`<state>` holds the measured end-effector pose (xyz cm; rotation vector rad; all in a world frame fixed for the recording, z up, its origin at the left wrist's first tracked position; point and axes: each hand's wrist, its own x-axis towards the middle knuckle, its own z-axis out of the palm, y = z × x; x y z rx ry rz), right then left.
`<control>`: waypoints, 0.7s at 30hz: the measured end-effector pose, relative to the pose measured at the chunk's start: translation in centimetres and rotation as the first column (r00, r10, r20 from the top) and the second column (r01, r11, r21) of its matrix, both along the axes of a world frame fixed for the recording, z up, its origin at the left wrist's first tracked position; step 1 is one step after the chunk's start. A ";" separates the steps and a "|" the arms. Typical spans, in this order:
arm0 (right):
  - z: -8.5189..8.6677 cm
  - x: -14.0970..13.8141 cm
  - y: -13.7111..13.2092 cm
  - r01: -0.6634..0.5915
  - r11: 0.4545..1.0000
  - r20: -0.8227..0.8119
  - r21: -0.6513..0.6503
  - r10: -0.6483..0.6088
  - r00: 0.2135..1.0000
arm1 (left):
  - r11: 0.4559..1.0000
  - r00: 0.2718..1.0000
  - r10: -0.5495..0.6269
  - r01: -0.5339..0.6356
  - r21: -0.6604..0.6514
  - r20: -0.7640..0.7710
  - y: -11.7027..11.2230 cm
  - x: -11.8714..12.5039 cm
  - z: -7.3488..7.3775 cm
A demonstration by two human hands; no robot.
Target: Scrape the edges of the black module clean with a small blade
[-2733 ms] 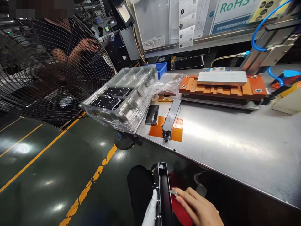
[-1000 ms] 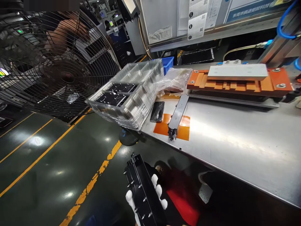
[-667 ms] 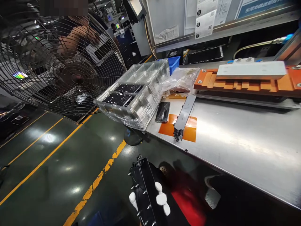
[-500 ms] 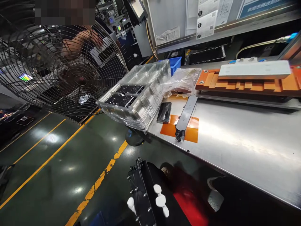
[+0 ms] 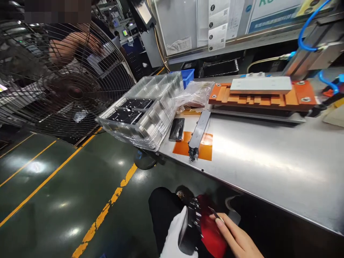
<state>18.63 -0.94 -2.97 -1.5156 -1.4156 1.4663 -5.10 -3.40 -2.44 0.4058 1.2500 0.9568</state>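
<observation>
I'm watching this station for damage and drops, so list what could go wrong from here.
1. The black fixture is held off the bench, over the lap and floor, by the gloved left hand alone; a slip would likely drop it.
2. The bare right hand holds a thin tool at the fixture; it could slip and scratch it.
3. The clear tray stack overhangs the steel bench edge; a bump might tip it.

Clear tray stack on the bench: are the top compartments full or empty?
Partly filled: the clear tray stack shows dark parts in the near compartments; the far ones look empty.
</observation>
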 end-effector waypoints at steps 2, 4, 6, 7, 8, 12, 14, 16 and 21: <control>0.0 0.3 0.6 -0.068 0.997 0.051 -0.032 0.070 0.996 | 0.999 0.986 -0.048 0.052 0.016 -0.160 0.2 0.4 -1.3; 0.1 0.6 1.1 -0.121 0.993 0.104 -0.014 0.122 0.987 | 0.996 0.944 -0.092 0.090 -0.022 -0.316 0.5 0.9 -2.7; 0.2 0.8 1.3 -0.157 0.987 0.156 0.035 0.149 0.976 | 0.992 0.909 -0.114 0.079 -0.103 -0.401 0.9 1.4 -3.9; 0.2 0.8 1.3 -0.173 0.983 0.183 0.067 0.158 0.970 | 0.989 0.896 -0.114 0.061 -0.135 -0.430 1.0 1.6 -4.2; 0.1 0.8 1.3 -0.186 0.977 0.217 0.104 0.160 0.963 | 0.986 0.881 -0.118 0.051 -0.156 -0.459 1.1 1.7 -4.4; -0.4 0.7 1.0 -0.222 0.946 0.327 0.236 0.138 0.935 | 0.984 0.871 -0.147 0.083 -0.155 -0.469 1.2 1.6 -4.1; -0.6 0.8 0.9 -0.217 0.942 0.303 0.256 0.134 0.943 | 0.985 0.886 -0.147 0.089 -0.149 -0.439 1.1 1.3 -3.9; -0.8 0.9 0.7 -0.212 0.946 0.289 0.245 0.137 0.948 | 0.988 0.904 -0.121 0.072 -0.134 -0.409 0.9 1.0 -4.1; -1.0 0.7 0.5 -0.215 0.943 0.311 0.253 0.131 0.941 | 0.993 0.943 -0.083 0.050 -0.108 -0.321 0.6 0.3 -5.1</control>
